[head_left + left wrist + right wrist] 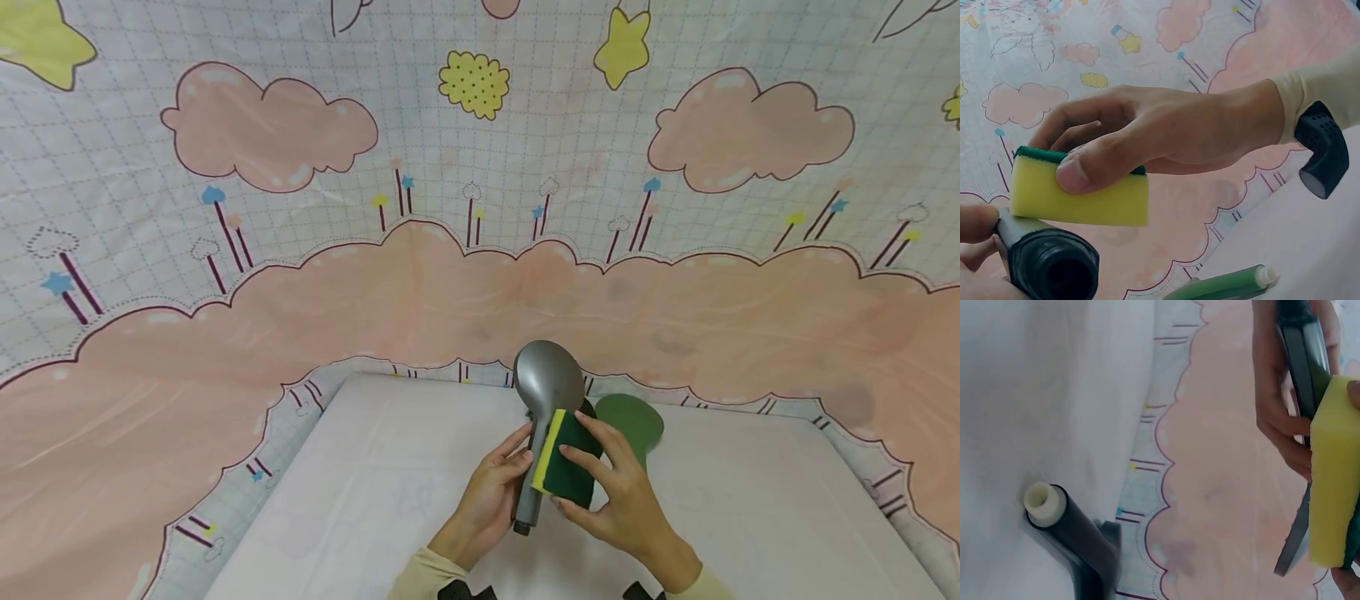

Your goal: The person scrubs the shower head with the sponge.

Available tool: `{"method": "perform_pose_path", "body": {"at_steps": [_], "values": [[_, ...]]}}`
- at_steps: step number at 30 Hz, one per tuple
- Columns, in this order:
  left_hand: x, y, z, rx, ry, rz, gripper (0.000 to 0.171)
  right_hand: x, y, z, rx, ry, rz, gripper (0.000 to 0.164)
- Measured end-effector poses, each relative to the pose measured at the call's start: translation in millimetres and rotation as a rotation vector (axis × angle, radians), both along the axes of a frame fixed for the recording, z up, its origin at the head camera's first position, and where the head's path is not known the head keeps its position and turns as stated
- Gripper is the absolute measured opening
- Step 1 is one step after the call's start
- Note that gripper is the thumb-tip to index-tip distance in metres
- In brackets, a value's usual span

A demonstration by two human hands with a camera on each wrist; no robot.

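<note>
A grey shower head stands tilted up in my left hand, which grips it by the handle. My right hand pinches a two-layer sponge, thumb on one side and fingers on the other. The yellow face of the sponge lies against the handle, just below the round head. In the left wrist view, the threaded handle end points toward the camera, with the yellow sponge layer right over the handle. The palm side of the left hand is mostly hidden behind the handle.
A green shower head lies on the white table behind my right hand. Beside it is a dark shower head with a white connector, largely covered by the sponge in the head view. A patterned cloth hangs behind the table.
</note>
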State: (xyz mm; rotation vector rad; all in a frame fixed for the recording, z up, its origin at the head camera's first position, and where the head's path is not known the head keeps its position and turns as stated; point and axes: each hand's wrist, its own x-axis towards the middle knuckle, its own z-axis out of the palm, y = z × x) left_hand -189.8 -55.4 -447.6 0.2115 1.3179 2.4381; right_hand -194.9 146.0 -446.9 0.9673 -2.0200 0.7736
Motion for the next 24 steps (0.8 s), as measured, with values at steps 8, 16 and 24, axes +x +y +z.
{"method": "perform_pose_path", "body": {"at_steps": [8, 16, 24], "values": [[-3.2, 1, 0.8, 0.012, 0.025, 0.03, 0.055, 11.4, -5, -8.9, 0.019, -0.002, 0.005, 0.05], [-6.3, 1, 0.5, -0.015, 0.023, 0.07, 0.052, 18.2, -8, -15.0, 0.065, 0.007, 0.024, 0.049], [-6.3, 1, -1.1, -0.041, 0.034, 0.062, 0.052, 12.7, -6, -9.7, 0.078, 0.047, 0.041, 0.048]]}}
